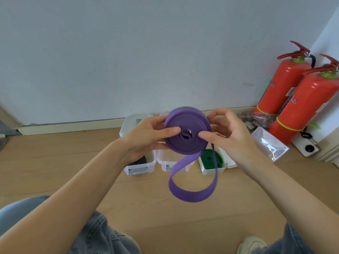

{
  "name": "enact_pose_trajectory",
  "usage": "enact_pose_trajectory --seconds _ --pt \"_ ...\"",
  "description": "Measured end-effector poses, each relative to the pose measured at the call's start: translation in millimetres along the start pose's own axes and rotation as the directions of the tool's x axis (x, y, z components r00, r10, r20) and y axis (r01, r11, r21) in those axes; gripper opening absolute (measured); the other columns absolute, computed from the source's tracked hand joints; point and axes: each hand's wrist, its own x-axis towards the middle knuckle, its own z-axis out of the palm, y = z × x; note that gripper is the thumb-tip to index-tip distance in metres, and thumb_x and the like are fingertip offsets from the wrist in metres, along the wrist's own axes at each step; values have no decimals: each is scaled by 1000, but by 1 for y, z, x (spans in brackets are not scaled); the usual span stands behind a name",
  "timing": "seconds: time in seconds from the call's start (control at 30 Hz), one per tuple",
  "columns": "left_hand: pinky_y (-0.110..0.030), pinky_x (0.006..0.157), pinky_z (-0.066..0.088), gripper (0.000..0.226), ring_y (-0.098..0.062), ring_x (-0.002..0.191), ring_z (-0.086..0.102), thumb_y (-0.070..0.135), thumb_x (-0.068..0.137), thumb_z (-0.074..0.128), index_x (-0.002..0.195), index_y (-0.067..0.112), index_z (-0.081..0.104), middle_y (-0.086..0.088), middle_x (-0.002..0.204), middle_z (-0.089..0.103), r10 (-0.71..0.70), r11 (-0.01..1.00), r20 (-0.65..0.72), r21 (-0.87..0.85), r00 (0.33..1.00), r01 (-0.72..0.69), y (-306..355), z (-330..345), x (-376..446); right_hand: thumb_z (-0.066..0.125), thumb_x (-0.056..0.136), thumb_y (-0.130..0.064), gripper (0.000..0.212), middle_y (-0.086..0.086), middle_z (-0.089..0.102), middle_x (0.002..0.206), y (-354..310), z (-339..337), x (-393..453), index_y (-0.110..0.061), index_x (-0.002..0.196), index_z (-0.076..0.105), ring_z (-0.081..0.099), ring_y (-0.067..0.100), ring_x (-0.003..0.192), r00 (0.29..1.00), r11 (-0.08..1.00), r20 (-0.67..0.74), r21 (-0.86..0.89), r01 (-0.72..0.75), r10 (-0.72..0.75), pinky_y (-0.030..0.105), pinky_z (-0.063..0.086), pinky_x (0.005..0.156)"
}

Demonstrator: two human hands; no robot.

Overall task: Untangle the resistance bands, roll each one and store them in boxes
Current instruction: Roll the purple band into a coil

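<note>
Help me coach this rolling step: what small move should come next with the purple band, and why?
Probably keep winding: turn the purple band coil once more to take in the loose loop hanging below it. The left hand and right hand both pinch the coil, but a long tail is unrolled, and the middle box looks free for it.

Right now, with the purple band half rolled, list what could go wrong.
1. The purple band is held only by thumbs and fingertips of the left hand and right hand; a slip would likely let the coil spring open.
2. Its loose tail hangs free and could twist as it winds in.
3. The coil looks wide next to the middle box, so it may fit poorly.
</note>
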Motion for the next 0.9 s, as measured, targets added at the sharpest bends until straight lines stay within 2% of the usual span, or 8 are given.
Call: enact_pose_trajectory --seconds 0.1,0.2,0.33,0.43,0.57,0.7,0.77,0.9 --pt "-29 75 57 44 -20 96 68 26 66 71 110 19 64 -3 106 71 -51 999 7 -12 999 51 -4 2 1 78 63 -25 33 -4 71 88 -1 -1 1 -25 88 57 68 11 80 999 995 -28 -101 14 -17 23 55 75" --pt "-17 71 53 44 -11 94 68 23 70 75 111 27 62 6 111 68 -35 981 44 192 998 26 -1 1 -1 82 65 -12 33 -5 72 89 -4 -8 1 -27 85 60 68 8 83 996 958 68 -278 71 -54 26 54 81" --pt "-17 75 54 43 -11 91 69 14 76 75 113 32 61 12 111 67 -49 908 119 418 992 -6 -7 11 0 79 66 -6 42 -24 65 84 -1 -3 -6 -38 82 56 59 -8 83 962 828 265 -526 196 -60 10 45 72" --pt "-15 67 53 36 -9 83 70 10 77 74 106 27 63 7 100 72 -17 915 92 404 996 -22 -10 15 2 80 66 -6 42 -20 65 88 4 -3 -7 -35 86 57 60 -9 85 974 881 222 -451 143 -45 6 44 74" --pt "-17 63 53 24 -10 80 70 13 80 71 101 19 65 2 93 74 -11 954 70 300 998 -11 -5 10 1 85 61 -23 45 3 66 94 8 -7 -1 -23 95 55 65 15 81 991 973 117 -229 -43 71 25 54 74" --pt "-26 71 56 37 -15 89 69 23 71 70 107 17 64 -1 100 73 11 995 46 98 999 -16 2 3 -1 81 51 -36 55 4 69 102 13 -7 1 -18 99 59 66 24 93 983 982 62 63 -179 175 39 54 80" --pt "-23 74 55 36 -14 94 68 21 75 70 110 20 62 3 104 71 12 989 63 144 998 -21 3 0 -1 82 47 -39 57 2 71 101 13 -8 3 -20 98 63 67 23 94 986 986 33 46 -162 160 36 54 79" --pt "-14 69 52 35 -9 87 69 21 80 71 113 24 60 9 107 69 -78 924 143 382 987 18 -7 6 0 85 60 -22 39 -7 73 88 17 -6 -2 -27 94 68 68 10 82 980 957 168 -286 -58 110 24 56 74"
